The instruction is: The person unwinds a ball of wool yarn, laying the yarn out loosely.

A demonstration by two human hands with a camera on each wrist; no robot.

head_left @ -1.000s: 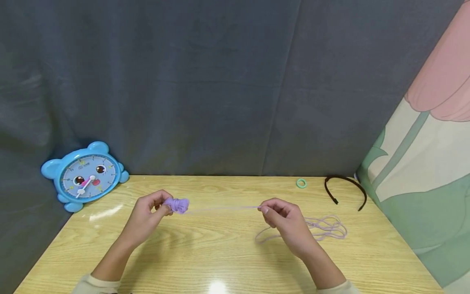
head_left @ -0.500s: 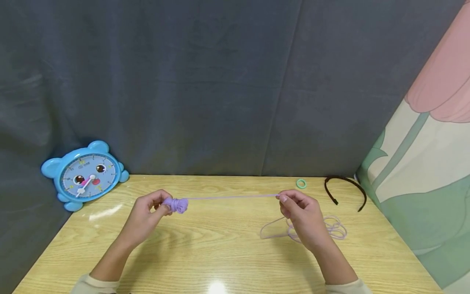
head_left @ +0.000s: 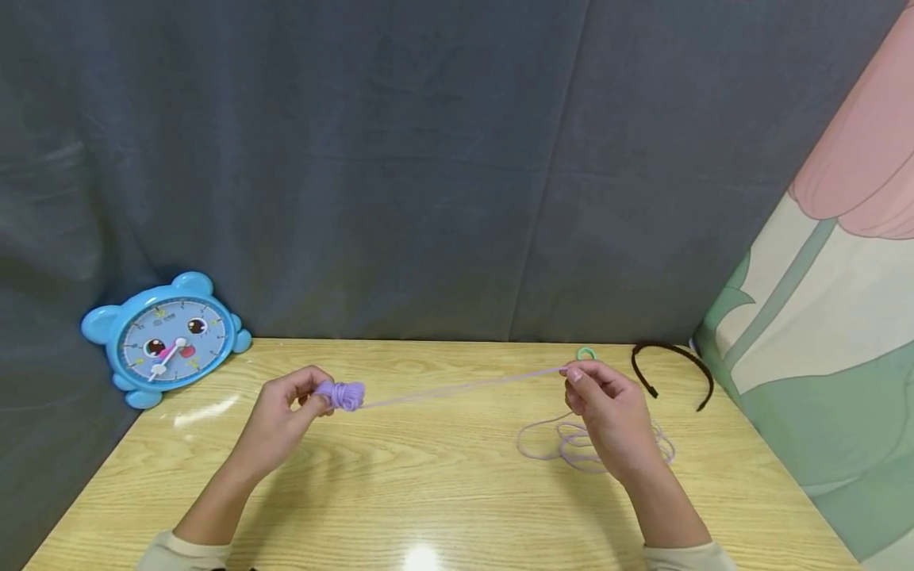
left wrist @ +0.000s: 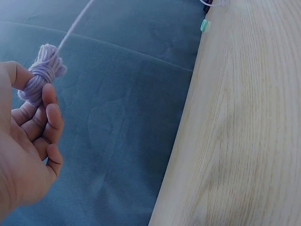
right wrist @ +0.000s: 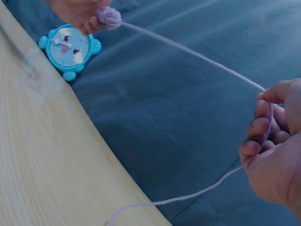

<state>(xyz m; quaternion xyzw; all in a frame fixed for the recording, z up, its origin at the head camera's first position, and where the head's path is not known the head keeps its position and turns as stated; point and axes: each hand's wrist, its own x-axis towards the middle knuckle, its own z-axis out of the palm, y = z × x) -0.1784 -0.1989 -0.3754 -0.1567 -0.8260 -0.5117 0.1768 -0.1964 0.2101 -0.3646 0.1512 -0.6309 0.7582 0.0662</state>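
A person's left hand [head_left: 284, 416] is pinching a waist-wrapped lilac yarn bundle [head_left: 344, 396]; right of the bundle, the right hand [head_left: 608, 412] is pinching its slender, outstretched strand [right wrist: 197, 55].

At the back left of my pale yellow, wood-grained worktop [head_left: 428, 444], I see a blue plastic, bear-shaped clock [head_left: 202, 341], tilted, with white pointers and cartoon eyes on its dial. Behind the worktop I face a dark blue-grey fabric curtain [head_left: 357, 174]. Near the back edge, to my right, I have a small mint-green ring [head_left: 585, 350], partly hidden, then a thin black arched headband [head_left: 671, 345], its ends towards me. Furthest right I see a cream panel [head_left: 850, 309] with a pink flower and green leaves.
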